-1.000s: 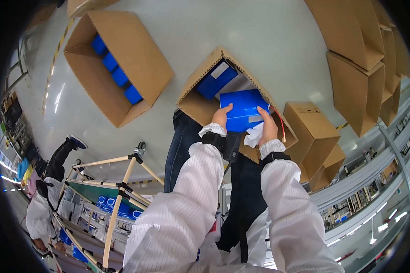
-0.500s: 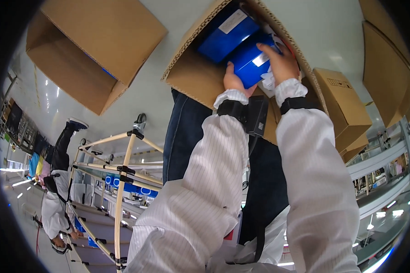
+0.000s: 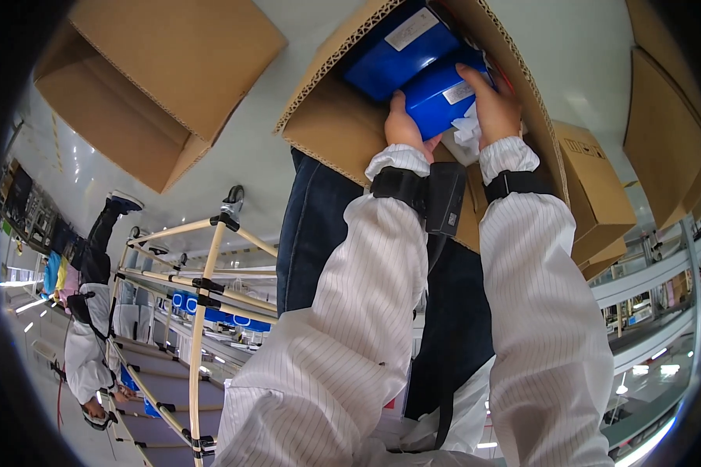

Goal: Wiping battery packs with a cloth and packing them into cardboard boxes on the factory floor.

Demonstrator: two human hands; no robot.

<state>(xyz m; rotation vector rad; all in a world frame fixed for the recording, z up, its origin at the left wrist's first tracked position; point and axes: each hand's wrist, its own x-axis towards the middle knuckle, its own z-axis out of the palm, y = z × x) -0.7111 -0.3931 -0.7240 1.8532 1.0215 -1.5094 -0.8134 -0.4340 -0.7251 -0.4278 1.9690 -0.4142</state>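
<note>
A cream-tubed rack (image 3: 197, 366) stands on glossy grey floor (image 3: 576, 50), with metal rails (image 3: 642, 282) and lights (image 3: 668, 370) at right

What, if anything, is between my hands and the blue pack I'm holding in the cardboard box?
Nothing visible blocks them: the thumbs of your left hand and right hand rest directly on the blue pack. Crumpled white material sits beside the right palm; whether it reaches underneath is hidden.
</note>
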